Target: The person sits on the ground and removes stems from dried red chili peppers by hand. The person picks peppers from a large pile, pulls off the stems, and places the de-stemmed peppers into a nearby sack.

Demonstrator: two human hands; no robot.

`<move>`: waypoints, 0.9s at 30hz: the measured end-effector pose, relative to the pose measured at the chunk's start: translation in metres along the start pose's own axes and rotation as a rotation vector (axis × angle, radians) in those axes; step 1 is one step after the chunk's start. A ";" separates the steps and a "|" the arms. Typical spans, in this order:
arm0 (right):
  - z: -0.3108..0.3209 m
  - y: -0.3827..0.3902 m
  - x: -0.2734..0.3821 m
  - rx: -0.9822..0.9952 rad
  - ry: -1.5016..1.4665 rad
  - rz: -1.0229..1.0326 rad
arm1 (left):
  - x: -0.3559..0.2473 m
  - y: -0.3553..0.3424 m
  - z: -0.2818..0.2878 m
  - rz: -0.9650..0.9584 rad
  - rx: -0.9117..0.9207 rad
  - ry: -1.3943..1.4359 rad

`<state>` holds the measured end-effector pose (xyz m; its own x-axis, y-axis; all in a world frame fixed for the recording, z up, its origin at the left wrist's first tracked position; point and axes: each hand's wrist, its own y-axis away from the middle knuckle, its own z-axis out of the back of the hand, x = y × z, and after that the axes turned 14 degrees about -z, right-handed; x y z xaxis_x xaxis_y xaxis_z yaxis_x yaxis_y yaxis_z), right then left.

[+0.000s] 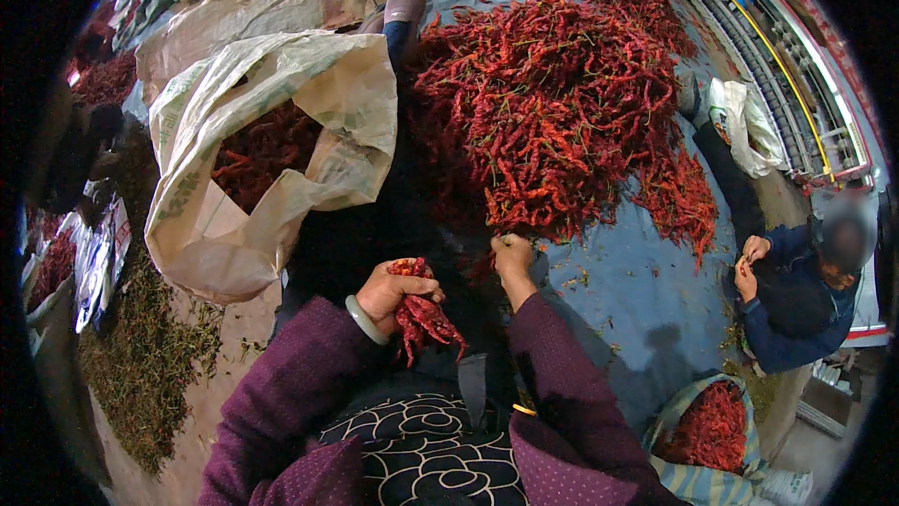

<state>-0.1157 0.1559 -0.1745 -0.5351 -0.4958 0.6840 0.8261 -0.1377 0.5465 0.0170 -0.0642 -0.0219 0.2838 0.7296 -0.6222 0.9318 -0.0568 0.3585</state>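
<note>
My left hand, with a pale bangle at its wrist, is closed round a bunch of dried red chillies that hang out below the fingers. At the near edge of a large chilli heap, my right hand has its fingers pinched together. What lies in that pinch is too small to make out. To the left stands a white woven sack, its mouth gaping, with red chillies inside.
A blue sheet lies under the heap. Stems and debris cover the floor at left. On the right a co-worker in dark blue sits near a striped sack of chillies. A shoe shows beyond the white sack.
</note>
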 end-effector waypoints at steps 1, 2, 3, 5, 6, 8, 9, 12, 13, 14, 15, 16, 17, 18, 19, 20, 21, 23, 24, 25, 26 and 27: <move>-0.001 0.015 0.010 0.070 -0.198 -0.084 | -0.003 0.004 -0.001 0.016 -0.048 0.003; 0.004 0.033 0.025 0.129 -0.394 -0.165 | -0.006 0.006 -0.004 0.031 -0.084 0.010; 0.016 0.042 0.029 0.138 -0.414 -0.152 | -0.005 0.004 -0.009 0.032 -0.071 -0.017; 0.039 0.065 0.036 0.120 -0.471 -0.080 | 0.000 -0.004 -0.020 0.004 -0.054 -0.116; 0.049 0.075 0.037 0.113 -0.500 -0.042 | 0.003 -0.009 -0.026 -0.012 -0.048 -0.167; 0.071 0.098 0.040 0.095 -0.523 0.077 | 0.010 -0.018 -0.041 -0.072 0.074 -0.337; 0.080 0.108 0.043 0.085 -0.491 0.136 | 0.014 -0.021 -0.048 -0.142 0.122 -0.447; 0.101 0.139 0.051 0.051 -0.449 0.263 | 0.029 -0.029 -0.073 -0.259 0.235 -0.630; 0.102 0.150 0.055 0.034 -0.469 0.278 | 0.035 -0.030 -0.079 -0.254 0.264 -0.594; 0.102 0.162 0.062 0.022 -0.488 0.294 | 0.039 -0.029 -0.085 -0.250 0.288 -0.558; 0.102 0.179 0.070 0.045 -0.510 0.304 | 0.042 -0.030 -0.089 -0.461 0.399 -0.638; 0.099 0.183 0.067 0.032 -0.483 0.333 | 0.043 -0.023 -0.088 -0.372 0.378 -0.664; 0.098 0.189 0.061 0.012 -0.457 0.359 | 0.044 -0.018 -0.089 -0.346 0.400 -0.669; 0.097 0.194 0.057 -0.008 -0.430 0.385 | 0.045 -0.013 -0.090 -0.320 0.421 -0.674; 0.098 0.200 0.054 0.012 -0.417 0.371 | 0.045 -0.009 -0.091 -0.336 0.439 -0.681; 0.099 0.206 0.048 0.078 -0.491 0.317 | 0.042 0.000 -0.095 -0.289 0.445 -0.654; 0.101 0.210 0.042 0.143 -0.564 0.263 | 0.043 0.005 -0.096 -0.340 0.453 -0.676; 0.108 0.220 0.038 0.318 -0.731 0.133 | 0.043 0.009 -0.098 -0.347 0.522 -0.717; 0.111 0.222 0.036 0.417 -0.788 0.057 | 0.041 0.011 -0.097 -0.302 0.583 -0.736; 0.113 0.223 0.034 0.517 -0.843 -0.019 | 0.038 0.012 -0.095 -0.257 0.643 -0.754; 0.116 0.224 0.031 0.612 -0.896 -0.095 | 0.036 0.012 -0.094 -0.207 0.707 -0.711; 0.119 0.222 0.028 0.741 -0.920 -0.134 | 0.034 0.009 -0.093 -0.158 0.770 -0.667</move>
<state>0.0317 0.2132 0.0238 -0.7854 0.3281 0.5249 0.6120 0.5384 0.5793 0.0143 0.0232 0.0253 -0.0053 0.2535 -0.9673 0.7952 -0.5854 -0.1578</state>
